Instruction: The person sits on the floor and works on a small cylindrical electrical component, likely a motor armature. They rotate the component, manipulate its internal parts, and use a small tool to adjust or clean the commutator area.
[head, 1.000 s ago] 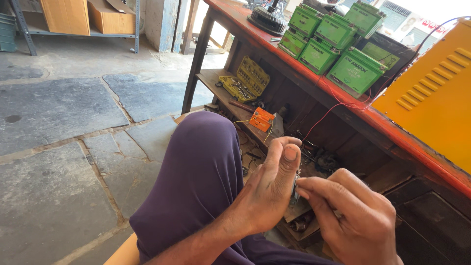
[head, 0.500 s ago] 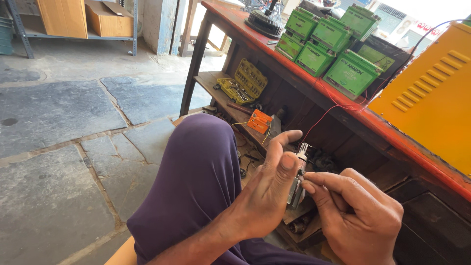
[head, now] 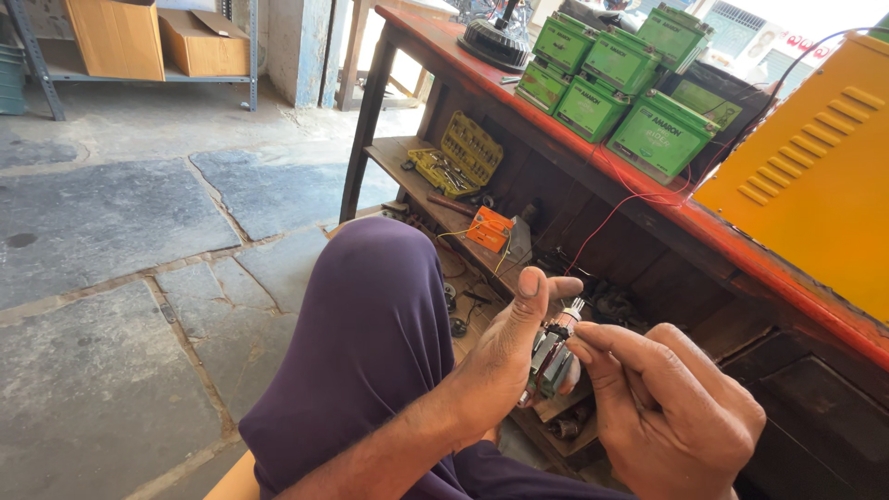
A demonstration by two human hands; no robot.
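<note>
Motor part [head: 553, 352] — between left hand [head: 505, 347] and right hand [head: 662, 407]

We see the right hand [head: 671, 417] has slid from five o'clock toward the left hand [head: 514, 347], its fingertips now pinching the top of the small metal part [head: 553, 352] (barely visible a second ago).

Green battery boxes [head: 611, 88] sit on a red-topped counter [head: 648, 199]; yellow slotted cabinet [head: 815, 176], orange meter [head: 488, 229], purple trousers [head: 370, 343], grey stone floor [head: 111, 278].
</note>
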